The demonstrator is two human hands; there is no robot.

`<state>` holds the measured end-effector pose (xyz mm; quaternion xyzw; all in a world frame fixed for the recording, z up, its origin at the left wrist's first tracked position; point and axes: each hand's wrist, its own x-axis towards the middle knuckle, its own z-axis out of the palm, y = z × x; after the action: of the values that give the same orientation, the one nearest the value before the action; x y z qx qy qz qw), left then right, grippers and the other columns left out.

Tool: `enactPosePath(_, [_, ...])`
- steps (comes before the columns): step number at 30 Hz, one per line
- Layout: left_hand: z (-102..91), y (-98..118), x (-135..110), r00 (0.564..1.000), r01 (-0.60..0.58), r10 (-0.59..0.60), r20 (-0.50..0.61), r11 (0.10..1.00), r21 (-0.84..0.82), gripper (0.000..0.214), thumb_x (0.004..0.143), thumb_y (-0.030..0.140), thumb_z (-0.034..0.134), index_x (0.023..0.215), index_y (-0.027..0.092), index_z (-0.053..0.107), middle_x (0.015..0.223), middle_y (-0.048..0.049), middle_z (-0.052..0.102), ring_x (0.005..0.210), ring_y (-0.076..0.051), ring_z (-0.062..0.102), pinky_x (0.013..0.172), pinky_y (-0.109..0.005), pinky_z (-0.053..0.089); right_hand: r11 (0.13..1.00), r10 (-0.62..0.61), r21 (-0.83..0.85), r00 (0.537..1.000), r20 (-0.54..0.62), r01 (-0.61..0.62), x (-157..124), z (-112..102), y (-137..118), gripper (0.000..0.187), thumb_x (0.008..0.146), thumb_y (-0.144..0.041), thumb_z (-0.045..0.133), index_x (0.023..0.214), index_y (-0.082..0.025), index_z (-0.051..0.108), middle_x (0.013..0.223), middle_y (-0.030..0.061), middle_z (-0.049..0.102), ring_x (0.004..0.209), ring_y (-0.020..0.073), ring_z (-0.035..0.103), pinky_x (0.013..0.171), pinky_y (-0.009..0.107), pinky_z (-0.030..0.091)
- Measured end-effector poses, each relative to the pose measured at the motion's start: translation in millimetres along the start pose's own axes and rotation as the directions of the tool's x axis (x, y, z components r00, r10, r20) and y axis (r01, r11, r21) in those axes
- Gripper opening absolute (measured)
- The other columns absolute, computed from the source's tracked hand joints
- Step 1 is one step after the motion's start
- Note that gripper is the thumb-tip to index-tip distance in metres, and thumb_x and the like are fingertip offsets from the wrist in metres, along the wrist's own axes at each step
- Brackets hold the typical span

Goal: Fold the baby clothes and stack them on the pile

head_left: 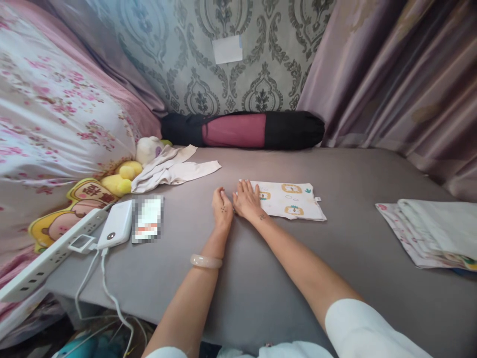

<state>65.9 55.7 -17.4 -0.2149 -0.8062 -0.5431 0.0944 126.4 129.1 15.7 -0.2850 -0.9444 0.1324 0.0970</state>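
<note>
My right hand [246, 200] lies flat with fingers stretched out on the left edge of a small folded white cloth with yellow prints [288, 200] on the grey bed surface [261, 278]. My left hand [222, 205] rests just left of it, palm down on the grey sheet, fingers together and extended, touching the cloth's edge at most. A pale bangle [206, 261] circles my left wrist. Neither hand grips anything.
A stack of folded cloths [432, 231] lies at the right. Beige garments [173, 169] and plush toys [122, 179] lie at the left, near a white power bank [116, 224], a power strip [48, 256] and cables. A black-and-maroon roll [242, 129] lies along the wall.
</note>
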Motion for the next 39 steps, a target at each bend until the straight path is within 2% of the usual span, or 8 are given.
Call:
enactPosePath(9, [-5.5,10,1,0.997,0.073,-0.072,0.020,0.996,-0.055,0.028,0.094,0.026,0.033,0.103,0.016,0.057,0.108,-0.0138,0.066,0.105,-0.021,0.061,0.095,-0.037,0.048,0.999,-0.038,-0.005,0.998,-0.048,0.038,-7,11,-5,0.057,0.097,-0.031,0.029,0.146,-0.003,0.035,0.154,0.0172,0.031,0.144,0.0265,0.024,0.116,0.048,0.008])
enactPosePath(14, [-5.3,8,-1,0.997,0.003,0.000,0.079,0.999,-0.046,0.027,0.094,0.026,0.034,0.105,0.018,0.057,0.109,-0.0116,0.067,0.105,-0.021,0.062,0.097,-0.038,0.047,0.995,-0.015,0.096,0.996,0.086,0.007,1,-2,1,0.058,0.098,-0.034,0.023,0.148,-0.006,0.032,0.156,0.0135,0.028,0.145,0.0245,0.020,0.117,0.048,0.011])
enactPosePath(16, [-4.4,7,-2,0.990,-0.060,0.062,0.127,0.998,-0.025,0.028,0.093,0.023,0.034,0.109,0.018,0.056,0.112,-0.0114,0.066,0.108,-0.021,0.061,0.099,-0.038,0.046,0.992,-0.010,0.124,0.996,0.088,-0.001,3,-10,8,0.057,0.099,-0.034,0.021,0.148,-0.007,0.032,0.156,0.0124,0.030,0.145,0.0248,0.021,0.116,0.049,0.013])
enactPosePath(21, [3.1,5,-9,0.940,-0.262,0.237,0.247,0.962,0.073,0.036,0.087,0.013,0.036,0.117,0.017,0.055,0.121,-0.0129,0.065,0.117,-0.022,0.058,0.104,-0.044,0.041,1.000,0.003,0.000,1.000,-0.017,-0.003,-2,-19,33,0.054,0.098,-0.031,0.024,0.145,-0.007,0.039,0.155,0.0145,0.031,0.146,0.0262,0.018,0.117,0.051,0.004])
enactPosePath(25, [6.4,7,-14,0.885,-0.387,0.329,0.330,0.913,0.129,0.042,0.087,0.010,0.035,0.124,0.020,0.053,0.129,-0.0125,0.062,0.129,-0.022,0.050,0.108,-0.046,0.036,0.999,0.009,-0.036,1.000,0.005,-0.009,-8,-12,44,0.055,0.099,-0.033,0.024,0.145,-0.008,0.038,0.155,0.0138,0.033,0.144,0.0268,0.022,0.116,0.051,0.010])
enactPosePath(31, [5.4,6,-18,0.824,-0.480,0.385,0.415,0.864,0.151,0.044,0.090,0.013,0.032,0.131,0.019,0.048,0.134,-0.0148,0.059,0.131,-0.021,0.048,0.111,-0.046,0.032,1.000,-0.004,0.004,1.000,-0.019,0.004,-7,-8,45,0.053,0.099,-0.032,0.025,0.144,-0.009,0.040,0.154,0.0127,0.035,0.143,0.0266,0.025,0.116,0.051,0.012])
enactPosePath(35, [5.3,6,-20,0.795,-0.515,0.392,0.462,0.840,0.173,0.046,0.092,0.014,0.029,0.134,0.017,0.045,0.135,-0.0160,0.057,0.131,-0.021,0.049,0.112,-0.049,0.030,0.998,0.022,0.059,0.999,-0.025,-0.020,-7,-16,54,0.052,0.098,-0.027,0.023,0.144,-0.009,0.039,0.153,0.0112,0.036,0.143,0.0224,0.027,0.116,0.044,0.016])
enactPosePath(39, [3.5,14,-23,0.766,-0.559,0.407,0.498,0.804,0.201,0.043,0.094,0.022,0.032,0.134,0.015,0.046,0.136,-0.0184,0.056,0.134,-0.025,0.046,0.113,-0.052,0.026,0.999,0.046,-0.017,0.993,-0.110,-0.048,-14,-25,70,0.051,0.097,-0.027,0.026,0.142,-0.008,0.042,0.153,0.0142,0.035,0.143,0.0252,0.024,0.117,0.047,0.011])
